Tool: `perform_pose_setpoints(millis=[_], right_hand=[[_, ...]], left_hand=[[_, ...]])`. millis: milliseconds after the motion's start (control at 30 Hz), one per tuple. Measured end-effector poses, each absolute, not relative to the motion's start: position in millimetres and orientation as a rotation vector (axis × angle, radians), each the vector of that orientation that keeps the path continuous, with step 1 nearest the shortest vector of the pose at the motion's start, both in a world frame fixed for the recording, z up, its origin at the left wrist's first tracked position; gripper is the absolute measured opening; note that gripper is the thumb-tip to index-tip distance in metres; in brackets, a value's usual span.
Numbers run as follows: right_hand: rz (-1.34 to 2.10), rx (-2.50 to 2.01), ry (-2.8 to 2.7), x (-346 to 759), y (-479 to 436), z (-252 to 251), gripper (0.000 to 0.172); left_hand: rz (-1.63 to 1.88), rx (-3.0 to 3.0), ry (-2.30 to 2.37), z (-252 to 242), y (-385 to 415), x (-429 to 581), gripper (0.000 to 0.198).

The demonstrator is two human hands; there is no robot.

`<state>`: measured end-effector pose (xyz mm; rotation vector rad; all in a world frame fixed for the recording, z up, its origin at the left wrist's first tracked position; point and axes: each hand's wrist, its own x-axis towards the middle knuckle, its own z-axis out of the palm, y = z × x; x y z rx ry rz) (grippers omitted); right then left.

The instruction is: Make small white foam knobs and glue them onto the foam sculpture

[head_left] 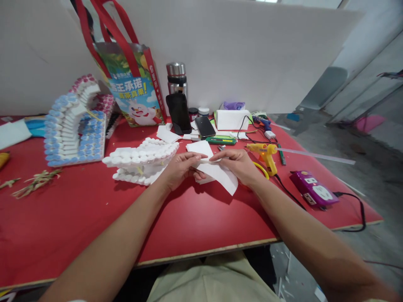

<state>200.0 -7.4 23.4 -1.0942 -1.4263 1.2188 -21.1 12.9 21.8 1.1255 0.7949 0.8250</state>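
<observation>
Above the red table, both my hands hold a white sheet of paper (222,176) by its upper edge. My left hand (184,170) pinches the edge between thumb and fingers. My right hand (236,163) grips the same edge a little to the right, index finger pointing inward. The fingertips nearly meet, and the edge between them looks rolled or folded. The paper's free corner hangs down to the right. More white paper (200,147) lies behind and beneath the hands. Just left of my left hand stands a white model (143,157) built of small rounded pieces.
A yellow glue gun (266,155) with a long clear stick and a purple power strip (315,188) stand right. Behind are a phone (204,126), an upright black phone (179,112), a steel bottle (176,75) and a shopping bag (135,92). A blue-and-pink model (75,126) is left.
</observation>
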Motion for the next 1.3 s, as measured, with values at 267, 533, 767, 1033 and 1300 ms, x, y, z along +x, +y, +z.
perform_pose_setpoints(millis=[267,533,767,1033,1300], right_hand=[[1.290,-1.016,-1.500,207.2,-5.5,24.2,0.024],[1.355,-1.252,-1.496,202.6,-3.6,22.3,0.040],[1.269,-1.280,-1.545,203.8,-4.8,23.9,0.031],[1.018,-1.196,-1.679,200.3,-4.5,22.0,0.023],[0.620,-0.923,-1.976,202.4,-2.6,12.7,0.026]], left_hand=[[0.878,1.177,0.782,16.5,14.3,-23.1,0.041],[0.837,1.315,0.865,25.5,5.3,-15.1,0.039],[0.777,1.314,0.860,22.3,6.8,-18.1,0.042],[0.865,1.284,0.822,17.3,10.5,-20.6,0.038],[0.834,1.142,0.759,10.1,16.4,-25.2,0.039]])
